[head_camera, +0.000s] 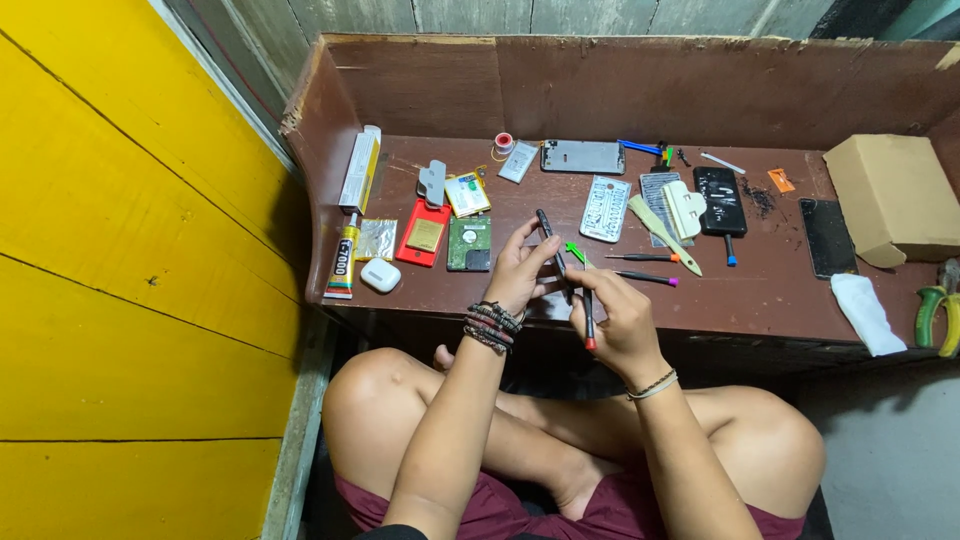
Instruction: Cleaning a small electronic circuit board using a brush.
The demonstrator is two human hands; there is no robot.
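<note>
A: What lies at the left of the brown wooden desk (760, 290)?

B: A slim glue tube (342, 264), a crinkled foil packet (377, 238), a smooth white rounded earbud case (380, 276), then a red flat tray (424, 233) and a green circuit board (469, 243).

A: And the hands?

B: The left hand (518, 272), its wrist wrapped in beaded bracelets, pinches a thin dark phone (551, 252) held on edge just above the near desk edge. The right hand (615, 322) is curled around a slender black screwdriver (589, 318) with a red end, its tip up at the phone.

A: Further right?

B: Two more thin screwdrivers (645, 267), a pale wooden spatula (663, 233), a glossy black phone (720, 200), a plain cardboard box (893, 195), a soft white cloth (866, 312) and green-handled pliers (937, 315).
</note>
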